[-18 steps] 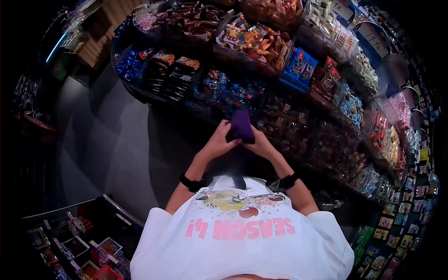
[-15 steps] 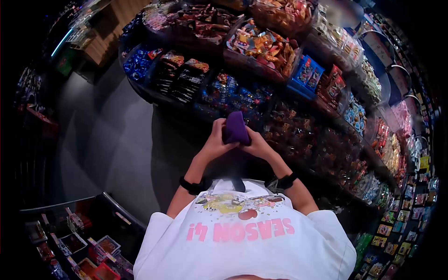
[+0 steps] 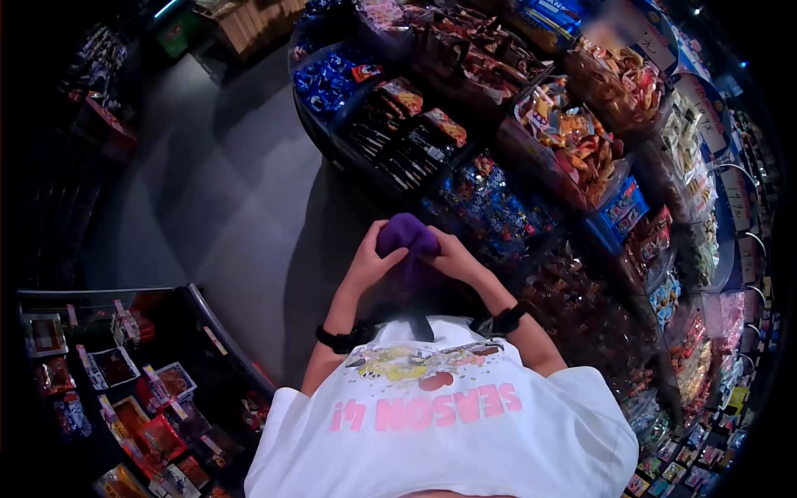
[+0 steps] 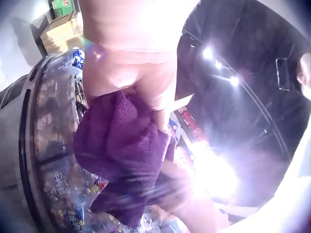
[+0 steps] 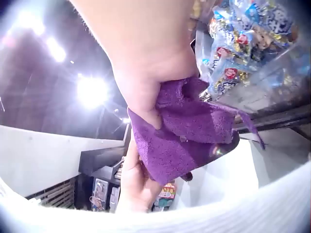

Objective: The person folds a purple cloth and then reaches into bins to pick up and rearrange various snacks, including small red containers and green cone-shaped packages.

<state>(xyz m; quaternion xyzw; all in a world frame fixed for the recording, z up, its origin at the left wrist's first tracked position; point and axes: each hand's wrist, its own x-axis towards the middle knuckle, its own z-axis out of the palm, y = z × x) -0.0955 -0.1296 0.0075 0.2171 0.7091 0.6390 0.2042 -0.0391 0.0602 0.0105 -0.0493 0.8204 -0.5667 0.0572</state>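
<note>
Between both hands, in front of the white T-shirt [image 3: 432, 407], is a folded purple cloth [image 3: 404, 232] with a towel-like texture. My left hand [image 3: 365, 264] grips its left side, thumb lying over the near face. On the opposite side my right hand [image 3: 457, 257] pinches the edge. In the left wrist view the purple cloth [image 4: 116, 136] hangs in loose folds below the left hand [image 4: 129, 73]. The right wrist view shows the purple cloth [image 5: 184, 141] with layers doubled over and a thin strip sticking out, the right thumb pressed on it.
Bins of wrapped candy [image 3: 490, 203] fill a curved display stand ahead and to the right. A low bin of boxed packets [image 3: 162, 436] stands at lower left. Grey floor [image 3: 224, 199] runs between them, and a wooden counter [image 3: 257, 25] stands farther back.
The head view has turned left, so the candy display has shifted right and down in it. In the hands, the purple cloth has gone from a narrow upright fold to a wider, rounder bundle.
</note>
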